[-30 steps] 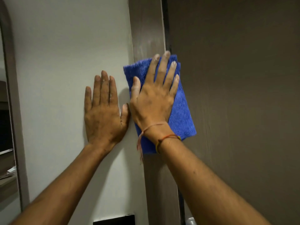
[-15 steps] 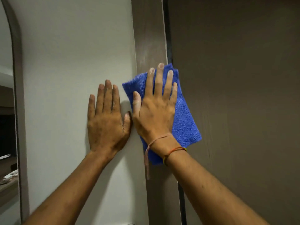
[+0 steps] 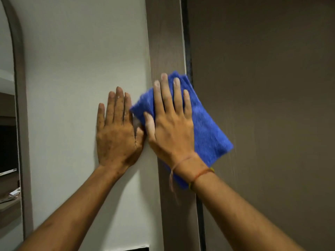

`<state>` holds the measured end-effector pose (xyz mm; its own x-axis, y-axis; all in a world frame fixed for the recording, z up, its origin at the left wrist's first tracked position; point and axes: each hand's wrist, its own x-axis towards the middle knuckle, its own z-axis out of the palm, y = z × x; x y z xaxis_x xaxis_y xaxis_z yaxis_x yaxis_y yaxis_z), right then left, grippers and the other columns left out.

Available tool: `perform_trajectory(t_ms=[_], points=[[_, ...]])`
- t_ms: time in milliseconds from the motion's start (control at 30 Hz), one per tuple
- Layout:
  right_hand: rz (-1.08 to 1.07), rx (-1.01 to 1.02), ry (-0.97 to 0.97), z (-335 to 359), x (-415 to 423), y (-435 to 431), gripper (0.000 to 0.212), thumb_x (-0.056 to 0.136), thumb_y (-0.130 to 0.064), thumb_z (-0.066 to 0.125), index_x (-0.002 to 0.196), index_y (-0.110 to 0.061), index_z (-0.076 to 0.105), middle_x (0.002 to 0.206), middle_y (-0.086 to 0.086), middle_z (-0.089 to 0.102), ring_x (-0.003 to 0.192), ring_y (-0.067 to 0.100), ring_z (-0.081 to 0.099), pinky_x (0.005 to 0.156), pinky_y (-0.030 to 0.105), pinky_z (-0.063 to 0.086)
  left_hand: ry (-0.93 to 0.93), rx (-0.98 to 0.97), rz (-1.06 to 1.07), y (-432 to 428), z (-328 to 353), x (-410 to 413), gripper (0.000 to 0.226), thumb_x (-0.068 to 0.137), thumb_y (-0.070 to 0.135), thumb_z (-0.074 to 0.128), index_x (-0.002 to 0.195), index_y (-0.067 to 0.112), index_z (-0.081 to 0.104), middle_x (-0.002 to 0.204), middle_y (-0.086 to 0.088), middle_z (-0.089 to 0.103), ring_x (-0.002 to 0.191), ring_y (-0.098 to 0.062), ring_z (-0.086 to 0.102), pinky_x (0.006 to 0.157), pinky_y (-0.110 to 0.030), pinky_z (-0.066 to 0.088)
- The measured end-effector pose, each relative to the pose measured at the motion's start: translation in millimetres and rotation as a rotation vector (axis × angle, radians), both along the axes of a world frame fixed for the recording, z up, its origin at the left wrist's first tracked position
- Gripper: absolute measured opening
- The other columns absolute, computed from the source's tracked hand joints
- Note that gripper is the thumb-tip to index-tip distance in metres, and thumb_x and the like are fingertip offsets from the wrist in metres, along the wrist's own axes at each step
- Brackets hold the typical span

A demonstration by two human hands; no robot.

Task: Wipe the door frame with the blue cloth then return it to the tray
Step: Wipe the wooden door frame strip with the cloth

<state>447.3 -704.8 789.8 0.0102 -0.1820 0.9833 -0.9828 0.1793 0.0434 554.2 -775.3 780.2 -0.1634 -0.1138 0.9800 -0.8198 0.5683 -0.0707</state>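
A folded blue cloth (image 3: 208, 134) lies flat against the brown door frame (image 3: 165, 42), tilted so its lower corner reaches onto the door. My right hand (image 3: 170, 124) presses on the cloth with fingers spread and pointing up. My left hand (image 3: 117, 131) rests flat on the white wall just left of the frame, fingers together, its thumb touching my right thumb. No tray is in view.
The brown door (image 3: 262, 105) fills the right side, with a dark gap (image 3: 188, 51) between it and the frame. The white wall (image 3: 81, 51) spans the middle. At far left an arched brown opening (image 3: 20, 87) shows shelves beyond.
Both hands and the cloth sit lower in the view than a second ago, and the cloth has tilted a little more to the right under my right hand.
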Motion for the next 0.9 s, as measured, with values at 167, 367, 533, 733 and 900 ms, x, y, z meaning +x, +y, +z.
perform_trajectory(t_ms=[167, 367, 533, 733, 900], points=[[-0.017, -0.038, -0.083, 30.1, -2.5, -0.3, 0.068, 0.095, -0.043, 0.03, 0.15, -0.011, 0.007, 0.162, 0.011, 0.004, 0.149, 0.03, -0.002, 0.122, 0.044, -0.002, -0.006, -0.004, 0.015, -0.3, -0.7, -0.6, 0.067, 0.089, 0.031, 0.026, 0.148, 0.007, 0.004, 0.159, -0.015, 0.006, 0.146, -0.025, 0.001, 0.12, -0.044, 0.003], [-0.011, -0.162, -0.281, 64.8, 7.6, -11.0, 0.066, 0.096, -0.046, 0.019, 0.15, -0.009, 0.006, 0.162, 0.01, 0.003, 0.149, 0.031, 0.0, 0.123, 0.046, 0.007, -0.007, -0.013, 0.034, -3.1, -0.2, 0.3, 0.068, 0.089, 0.031, 0.028, 0.148, 0.006, 0.005, 0.159, -0.015, 0.006, 0.147, -0.026, 0.002, 0.12, -0.045, 0.005], [-0.007, -0.147, -0.405, 16.6, 25.0, -8.0, 0.065, 0.096, -0.045, 0.01, 0.15, -0.008, 0.003, 0.162, 0.01, 0.001, 0.149, 0.031, -0.001, 0.123, 0.046, 0.006, -0.018, -0.013, 0.037, -3.0, -0.9, 0.6, 0.072, 0.091, 0.029, 0.039, 0.148, 0.006, 0.003, 0.159, -0.015, 0.004, 0.147, -0.026, 0.0, 0.12, -0.044, 0.002], [0.132, -0.039, -0.409, 71.1, 19.1, -5.5, 0.064, 0.1, -0.041, 0.02, 0.149, -0.005, 0.002, 0.161, 0.014, -0.001, 0.148, 0.033, -0.002, 0.121, 0.036, -0.001, 0.006, -0.011, 0.01, 1.9, -0.9, -1.6, 0.067, 0.094, 0.045, 0.008, 0.148, 0.005, 0.009, 0.158, -0.017, 0.009, 0.147, -0.028, 0.005, 0.12, -0.046, 0.006], [-0.038, -0.166, -0.356, 24.6, 20.8, -10.6, 0.07, 0.095, -0.047, 0.021, 0.149, -0.006, 0.003, 0.161, 0.014, 0.002, 0.148, 0.033, 0.002, 0.122, 0.047, 0.007, 0.004, -0.028, 0.026, -4.2, -2.3, -0.8, 0.067, 0.091, 0.032, 0.028, 0.148, 0.006, 0.006, 0.158, -0.016, 0.007, 0.147, -0.026, 0.002, 0.12, -0.045, 0.006]])
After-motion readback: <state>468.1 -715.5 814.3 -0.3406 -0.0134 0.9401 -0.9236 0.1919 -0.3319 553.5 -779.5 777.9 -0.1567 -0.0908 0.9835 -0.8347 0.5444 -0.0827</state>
